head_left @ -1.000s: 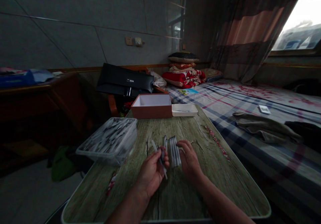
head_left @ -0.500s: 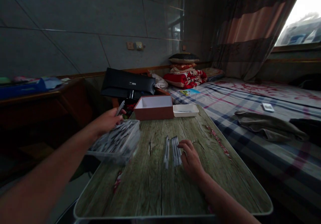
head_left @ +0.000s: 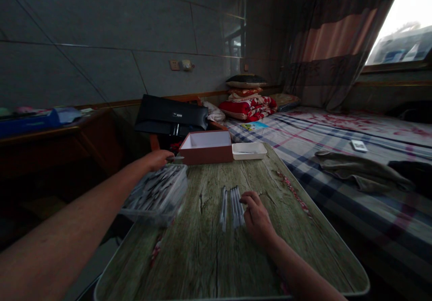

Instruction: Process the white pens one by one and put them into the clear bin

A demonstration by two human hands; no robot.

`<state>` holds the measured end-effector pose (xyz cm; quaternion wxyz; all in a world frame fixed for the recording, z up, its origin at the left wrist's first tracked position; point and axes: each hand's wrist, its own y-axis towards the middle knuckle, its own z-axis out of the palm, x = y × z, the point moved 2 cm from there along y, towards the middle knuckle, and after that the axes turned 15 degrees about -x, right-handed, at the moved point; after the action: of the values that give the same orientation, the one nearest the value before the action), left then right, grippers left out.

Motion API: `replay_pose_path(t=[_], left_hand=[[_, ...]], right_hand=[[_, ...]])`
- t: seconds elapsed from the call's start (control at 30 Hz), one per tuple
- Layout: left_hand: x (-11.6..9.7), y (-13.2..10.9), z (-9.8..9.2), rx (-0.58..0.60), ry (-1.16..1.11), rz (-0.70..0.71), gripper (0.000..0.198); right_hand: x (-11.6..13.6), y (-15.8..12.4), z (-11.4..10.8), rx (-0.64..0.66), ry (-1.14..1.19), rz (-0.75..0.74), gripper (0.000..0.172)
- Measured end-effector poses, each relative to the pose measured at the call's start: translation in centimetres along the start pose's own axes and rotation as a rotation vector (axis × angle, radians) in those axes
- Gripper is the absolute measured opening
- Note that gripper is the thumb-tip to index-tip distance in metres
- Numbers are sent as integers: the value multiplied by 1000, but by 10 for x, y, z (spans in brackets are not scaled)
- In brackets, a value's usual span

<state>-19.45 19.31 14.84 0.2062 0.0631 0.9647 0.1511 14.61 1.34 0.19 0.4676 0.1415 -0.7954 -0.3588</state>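
Observation:
My left hand (head_left: 159,160) is closed on a pen (head_left: 176,158) that points right, just above the far side of a clear plastic box (head_left: 162,217) heaped with pens. Several clear pens with dark tips (head_left: 236,206) lie side by side on the wood-patterned table (head_left: 199,256), split by a small gap into two groups. My right hand (head_left: 256,213) rests at the right edge of these pens with its fingers bent; whether its fingertips grip anything is too small to tell.
A reddish-brown box (head_left: 207,154) with a white inside and a shallow white tray (head_left: 249,151) stand at the table's far edge. Behind them leans a black monitor (head_left: 170,114). A bed with a checked sheet (head_left: 286,134) adjoins on the right.
My left hand has shifted slightly right, and the pen in it has turned from upright-slanted to nearly level, pointing right. My right hand has stayed beside the row of pens.

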Motion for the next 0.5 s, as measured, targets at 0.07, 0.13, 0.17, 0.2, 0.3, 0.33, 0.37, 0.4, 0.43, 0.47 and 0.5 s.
replay_pose_path(t=[0.07,0.13,0.17,0.2,0.3,0.33,0.37,0.4,0.43,0.47,0.5], left_hand=[[1,3,3,82,26,31,11],[3,4,6,137,57,59,14],[4,5,8,154,70,68,15],[6,5,9,168,82,75,16],[10,5,11,202,114,92,21],[12,5,12,211,123,98,22],[13,5,12,220,130,104,23],[14,5,12,229,136,110,24],[15,5,12,240,142,116,26],[15,5,12,250,148,121,27],[16,4,13,261,155,126,27]], right_hand=[[0,0,0,9,-8,-6,43],[0,0,0,18,-11,-8,43],[0,0,0,22,-11,-9,43],[0,0,0,25,-12,-10,43],[1,0,0,29,-17,-12,41],[2,-1,0,34,-22,-11,41],[2,-1,0,40,-29,-8,41],[1,-1,0,48,-35,-6,40],[1,-1,0,54,-41,-3,40],[0,-2,1,59,-47,0,40],[-1,-2,1,62,-52,3,40]])
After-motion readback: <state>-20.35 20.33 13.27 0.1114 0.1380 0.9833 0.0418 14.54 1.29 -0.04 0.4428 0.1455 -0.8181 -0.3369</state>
